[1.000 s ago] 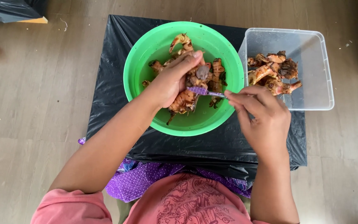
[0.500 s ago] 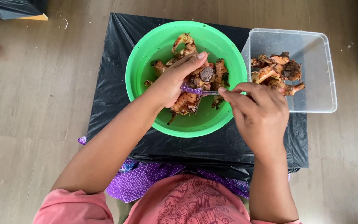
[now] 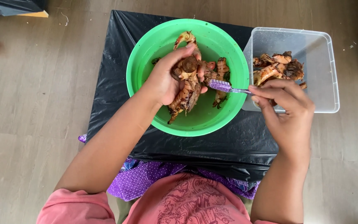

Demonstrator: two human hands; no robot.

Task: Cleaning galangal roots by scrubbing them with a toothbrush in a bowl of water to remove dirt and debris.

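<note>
A clear tub (image 3: pixel 311 62) of roots sits beside the green bowl (image 3: pixel 146 54) on black plastic (image 3: pixel 112 83). The left hand (image 3: pixel 164 81) grips a root (image 3: pixel 185 83) over the bowl; the right hand (image 3: pixel 284 110) pinches a purple brush (image 3: pixel 224 86), now drawn back off it.

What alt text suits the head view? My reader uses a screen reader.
A person's left hand holds a knobbly brown root over a green bowl while the right hand holds a purple toothbrush beside it. More roots fill a clear tub.
</note>
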